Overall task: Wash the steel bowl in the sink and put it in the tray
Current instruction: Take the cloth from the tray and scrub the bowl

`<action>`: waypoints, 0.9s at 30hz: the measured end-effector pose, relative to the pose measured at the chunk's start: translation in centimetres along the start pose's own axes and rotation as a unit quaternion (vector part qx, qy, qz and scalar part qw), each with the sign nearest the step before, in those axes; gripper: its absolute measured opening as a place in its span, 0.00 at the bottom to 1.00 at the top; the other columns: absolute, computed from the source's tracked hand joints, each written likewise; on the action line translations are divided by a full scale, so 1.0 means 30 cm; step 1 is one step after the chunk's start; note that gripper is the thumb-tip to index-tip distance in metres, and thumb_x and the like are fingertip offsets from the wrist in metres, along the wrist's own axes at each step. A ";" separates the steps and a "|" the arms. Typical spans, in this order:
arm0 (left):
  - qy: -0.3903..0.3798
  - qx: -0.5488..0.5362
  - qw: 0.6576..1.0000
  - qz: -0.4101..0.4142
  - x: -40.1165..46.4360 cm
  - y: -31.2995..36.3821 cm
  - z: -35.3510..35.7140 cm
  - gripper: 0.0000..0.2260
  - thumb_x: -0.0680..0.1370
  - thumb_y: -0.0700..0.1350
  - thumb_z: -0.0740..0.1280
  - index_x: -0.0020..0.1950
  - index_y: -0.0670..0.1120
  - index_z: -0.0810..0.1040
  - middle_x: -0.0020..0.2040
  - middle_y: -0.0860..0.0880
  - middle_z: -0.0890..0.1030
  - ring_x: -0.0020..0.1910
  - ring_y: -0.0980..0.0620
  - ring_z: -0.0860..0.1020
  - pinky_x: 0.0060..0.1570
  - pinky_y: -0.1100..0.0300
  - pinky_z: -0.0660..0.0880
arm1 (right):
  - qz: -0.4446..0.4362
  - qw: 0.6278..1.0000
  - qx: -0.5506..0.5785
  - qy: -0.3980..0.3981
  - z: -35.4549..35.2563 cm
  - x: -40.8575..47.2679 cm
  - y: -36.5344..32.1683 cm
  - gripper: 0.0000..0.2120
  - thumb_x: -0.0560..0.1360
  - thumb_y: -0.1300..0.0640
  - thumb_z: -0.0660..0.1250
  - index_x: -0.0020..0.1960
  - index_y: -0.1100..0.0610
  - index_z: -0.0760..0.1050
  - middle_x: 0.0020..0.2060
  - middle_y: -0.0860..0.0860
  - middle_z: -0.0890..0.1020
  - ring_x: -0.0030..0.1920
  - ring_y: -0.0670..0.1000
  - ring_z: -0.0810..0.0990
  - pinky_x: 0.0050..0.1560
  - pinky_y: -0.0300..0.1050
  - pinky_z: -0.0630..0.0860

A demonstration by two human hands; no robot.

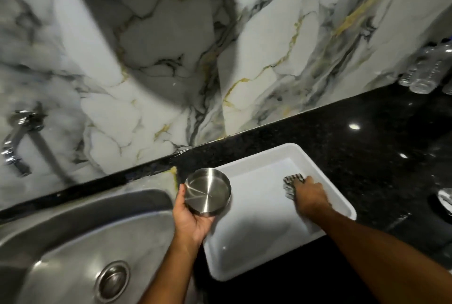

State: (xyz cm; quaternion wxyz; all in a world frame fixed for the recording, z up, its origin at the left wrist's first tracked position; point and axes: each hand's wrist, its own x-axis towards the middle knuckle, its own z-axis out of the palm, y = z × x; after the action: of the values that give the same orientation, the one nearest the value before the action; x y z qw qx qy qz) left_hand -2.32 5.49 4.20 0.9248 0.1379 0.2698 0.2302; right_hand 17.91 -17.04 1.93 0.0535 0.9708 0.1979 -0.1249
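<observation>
My left hand [192, 220] holds a small round steel bowl [208, 191] from below, its open side tilted toward me, between the sink's right edge and the white tray's left rim. The white rectangular tray [244, 250] lies on the black counter right of the sink. My right hand [309, 196] reaches into the tray and rests on a grey metal scrubber [292, 182] on the tray floor. The steel sink [61, 242] with its round drain [112, 281] fills the lower left.
A chrome tap [19, 137] juts from the marble wall above the sink at the far left. Clear plastic bottles [425, 71] stand at the back right of the black granite counter [367, 132]. A shiny round object [446, 199] shows at the right edge.
</observation>
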 end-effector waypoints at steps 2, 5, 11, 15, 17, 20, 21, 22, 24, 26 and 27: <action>-0.014 -0.006 1.000 0.025 -0.037 0.097 -0.035 0.21 0.76 0.58 0.64 0.61 0.46 0.82 0.63 0.38 0.80 0.62 0.35 0.77 0.61 0.31 0.71 | 0.016 0.998 0.050 0.017 -0.020 -0.001 -0.011 0.19 0.74 0.54 0.62 0.65 0.52 0.72 0.58 0.58 0.77 0.55 0.61 0.81 0.58 0.53 0.79; -0.011 -0.001 0.999 0.035 -0.093 0.242 -0.083 0.27 0.76 0.62 0.64 0.68 0.46 0.75 0.66 0.37 0.78 0.64 0.34 0.75 0.60 0.30 0.71 | 0.030 0.976 0.215 0.020 -0.103 -0.019 -0.097 0.12 0.69 0.55 0.71 0.51 0.56 0.78 0.48 0.59 0.84 0.49 0.61 0.83 0.52 0.53 0.81; -0.007 0.018 0.995 0.103 -0.228 0.498 -0.187 0.24 0.73 0.60 0.67 0.63 0.46 0.79 0.61 0.36 0.80 0.62 0.34 0.76 0.61 0.30 0.68 | -0.103 0.883 0.457 0.021 -0.334 -0.177 -0.641 0.08 0.73 0.61 0.69 0.51 0.56 0.81 0.43 0.56 0.86 0.44 0.60 0.83 0.48 0.51 0.81; 0.017 0.041 0.991 0.129 -0.313 0.657 -0.256 0.22 0.75 0.57 0.66 0.61 0.44 0.81 0.63 0.36 0.80 0.59 0.35 0.79 0.61 0.32 0.71 | -0.253 0.794 0.553 -0.014 -0.455 -0.379 -1.028 0.21 0.74 0.70 0.66 0.64 0.55 0.79 0.55 0.55 0.85 0.50 0.53 0.82 0.51 0.39 0.77; 0.007 0.056 0.990 0.133 -0.360 0.737 -0.287 0.21 0.75 0.55 0.65 0.59 0.42 0.82 0.62 0.35 0.79 0.62 0.34 0.77 0.65 0.31 0.67 | -0.309 0.784 0.536 -0.052 -0.481 -0.481 -1.183 0.26 0.73 0.72 0.64 0.67 0.52 0.77 0.57 0.54 0.83 0.48 0.50 0.82 0.45 0.35 0.78; -0.002 0.081 0.988 0.131 -0.424 0.856 -0.325 0.21 0.75 0.54 0.65 0.58 0.40 0.83 0.60 0.36 0.81 0.60 0.35 0.79 0.64 0.34 0.71 | -0.416 0.801 0.426 -0.062 -0.483 -0.603 -1.326 0.28 0.74 0.69 0.64 0.69 0.46 0.75 0.65 0.51 0.79 0.58 0.51 0.80 0.57 0.39 0.79; -0.007 0.089 0.987 0.135 -0.442 0.896 -0.336 0.20 0.76 0.53 0.64 0.57 0.40 0.83 0.59 0.36 0.82 0.57 0.36 0.81 0.60 0.37 0.75 | -0.463 0.810 0.358 -0.030 -0.478 -0.634 -1.361 0.29 0.73 0.68 0.63 0.69 0.46 0.75 0.68 0.50 0.77 0.64 0.53 0.77 0.65 0.44 0.74; -0.013 0.095 0.986 0.139 -0.460 0.931 -0.348 0.19 0.76 0.53 0.64 0.56 0.40 0.84 0.56 0.37 0.84 0.55 0.38 0.82 0.56 0.40 0.78 | -0.506 0.817 0.277 0.009 -0.472 -0.662 -1.396 0.29 0.72 0.67 0.63 0.70 0.46 0.74 0.71 0.51 0.75 0.68 0.54 0.74 0.69 0.46 0.71; -0.022 0.104 0.985 0.136 -0.485 0.977 -0.362 0.19 0.76 0.54 0.62 0.54 0.42 0.85 0.53 0.40 0.86 0.52 0.40 0.83 0.52 0.44 0.80 | -0.540 0.831 0.104 0.085 -0.465 -0.723 -1.465 0.29 0.73 0.64 0.65 0.73 0.51 0.69 0.74 0.58 0.69 0.71 0.60 0.69 0.69 0.54 0.71; -0.044 0.097 0.986 0.126 -0.510 0.999 -0.378 0.21 0.78 0.56 0.61 0.58 0.43 0.83 0.56 0.39 0.84 0.56 0.40 0.82 0.55 0.42 0.78 | -0.531 0.837 -0.020 0.132 -0.448 -0.795 -1.536 0.32 0.74 0.63 0.68 0.75 0.59 0.63 0.75 0.65 0.64 0.74 0.65 0.65 0.68 0.59 0.71; -0.058 0.083 0.987 0.128 -0.520 1.006 -0.391 0.22 0.78 0.56 0.60 0.62 0.42 0.81 0.60 0.38 0.82 0.61 0.39 0.79 0.58 0.40 0.76 | -0.527 0.838 -0.046 0.138 -0.439 -0.824 -1.564 0.34 0.73 0.64 0.69 0.76 0.63 0.60 0.75 0.67 0.63 0.74 0.66 0.63 0.69 0.60 0.70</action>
State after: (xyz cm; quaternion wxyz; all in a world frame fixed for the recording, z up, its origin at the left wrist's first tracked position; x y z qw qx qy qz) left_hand -31.19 25.08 12.87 0.8869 0.2609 0.2143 0.3152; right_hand -19.86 18.79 18.57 -0.0041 0.7236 0.6902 0.0101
